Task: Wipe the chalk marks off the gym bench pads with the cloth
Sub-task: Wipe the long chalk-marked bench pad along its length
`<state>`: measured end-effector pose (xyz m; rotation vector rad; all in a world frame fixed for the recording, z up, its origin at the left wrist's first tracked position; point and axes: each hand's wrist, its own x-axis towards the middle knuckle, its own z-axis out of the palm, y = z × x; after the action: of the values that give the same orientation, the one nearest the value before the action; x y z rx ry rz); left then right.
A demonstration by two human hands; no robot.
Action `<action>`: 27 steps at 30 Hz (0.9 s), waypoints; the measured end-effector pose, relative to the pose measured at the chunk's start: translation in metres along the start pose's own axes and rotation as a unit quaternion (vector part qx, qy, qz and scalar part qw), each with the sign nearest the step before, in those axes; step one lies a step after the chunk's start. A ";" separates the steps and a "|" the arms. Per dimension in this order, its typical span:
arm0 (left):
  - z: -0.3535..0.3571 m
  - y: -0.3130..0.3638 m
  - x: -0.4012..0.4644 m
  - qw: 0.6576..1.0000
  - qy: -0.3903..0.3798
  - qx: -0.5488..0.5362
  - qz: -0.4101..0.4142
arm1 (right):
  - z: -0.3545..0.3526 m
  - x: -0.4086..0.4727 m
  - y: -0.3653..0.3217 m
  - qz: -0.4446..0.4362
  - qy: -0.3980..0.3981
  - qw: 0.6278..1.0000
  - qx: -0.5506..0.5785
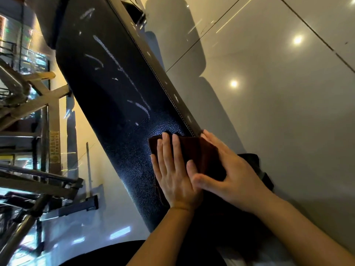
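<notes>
Head view, both hands flat on cloth [194, 148], chalk marks [123, 73] beyond, rack [38, 112] left

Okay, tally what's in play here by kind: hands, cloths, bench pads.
Hands: 2, left hand and right hand, both flat on the cloth
Cloths: 1, dark brown cloth
Bench pads: 1, chalk-marked bench pad
Total: 4

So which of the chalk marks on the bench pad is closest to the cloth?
The small white dot, just above the cloth on the bench pad; the hooked streak and long line lie farther up.
</notes>
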<state>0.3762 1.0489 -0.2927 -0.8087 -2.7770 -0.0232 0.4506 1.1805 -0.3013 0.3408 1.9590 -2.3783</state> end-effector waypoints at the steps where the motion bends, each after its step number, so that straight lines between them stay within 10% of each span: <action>1: 0.000 0.000 -0.001 1.000 -0.002 0.001 0.000 | -0.001 0.011 -0.005 -0.001 -0.004 1.000 -0.014; 27: 0.009 -0.014 -0.008 0.996 -0.068 -0.040 -0.052 | -0.011 0.019 -0.008 -0.009 -0.031 0.999 -0.005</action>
<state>0.3730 1.0340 -0.3025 -0.7074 -2.9618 -0.1033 0.4321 1.1944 -0.2996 0.2477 1.9550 -2.3587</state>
